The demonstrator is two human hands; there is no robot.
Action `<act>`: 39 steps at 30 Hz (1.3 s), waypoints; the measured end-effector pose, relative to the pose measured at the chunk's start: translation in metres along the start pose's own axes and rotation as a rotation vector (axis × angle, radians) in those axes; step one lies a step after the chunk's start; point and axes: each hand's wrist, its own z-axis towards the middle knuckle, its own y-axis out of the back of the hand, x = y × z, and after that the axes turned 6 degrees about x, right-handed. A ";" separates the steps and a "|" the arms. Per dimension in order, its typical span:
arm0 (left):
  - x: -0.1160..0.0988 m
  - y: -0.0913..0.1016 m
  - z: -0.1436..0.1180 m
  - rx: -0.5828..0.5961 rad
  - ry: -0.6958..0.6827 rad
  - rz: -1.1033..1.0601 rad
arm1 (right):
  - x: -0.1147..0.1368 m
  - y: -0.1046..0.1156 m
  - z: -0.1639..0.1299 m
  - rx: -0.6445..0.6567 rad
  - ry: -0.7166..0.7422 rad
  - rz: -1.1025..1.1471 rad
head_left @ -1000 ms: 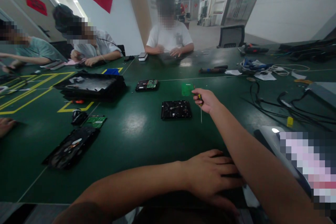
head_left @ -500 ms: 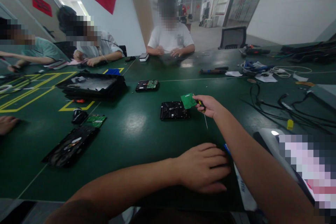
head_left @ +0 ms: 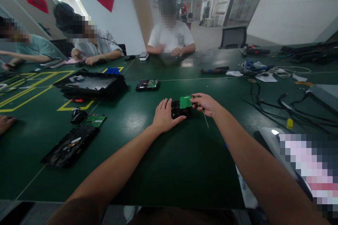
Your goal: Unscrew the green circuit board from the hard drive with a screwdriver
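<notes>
Since half a second ago the left hand [head_left: 166,114] has left the near table edge and now lies open, palm down, on the black hard drive [head_left: 180,109]. Over the drive's right end, the right hand [head_left: 205,104] pinches a green circuit board [head_left: 186,101] and also grips a slim screwdriver [head_left: 205,119], shaft pointing down. Juggling both in one fist, the board could slip or the tip scratch the drive. Beyond the drive stretches a dark green table [head_left: 137,154] in a bright office, co-workers seated opposite, cables [head_left: 277,102] to its right.
</notes>
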 end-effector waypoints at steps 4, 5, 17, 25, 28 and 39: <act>0.004 -0.002 0.003 0.009 -0.052 -0.009 | 0.010 -0.006 0.005 0.000 -0.022 0.051; 0.005 -0.002 0.003 0.009 -0.060 -0.009 | 0.011 -0.008 0.006 -0.008 -0.027 0.066; 0.009 0.002 0.006 0.097 -0.136 -0.067 | -0.030 0.002 -0.008 0.015 -0.003 0.054; 0.006 0.004 0.002 0.104 -0.134 -0.056 | -0.030 -0.001 -0.015 0.062 0.024 0.051; 0.006 0.002 0.001 0.082 -0.133 -0.039 | -0.032 -0.006 -0.016 0.050 0.054 -0.017; -0.004 0.004 -0.005 -0.051 -0.179 -0.002 | -0.042 -0.005 -0.016 -0.074 0.146 -0.280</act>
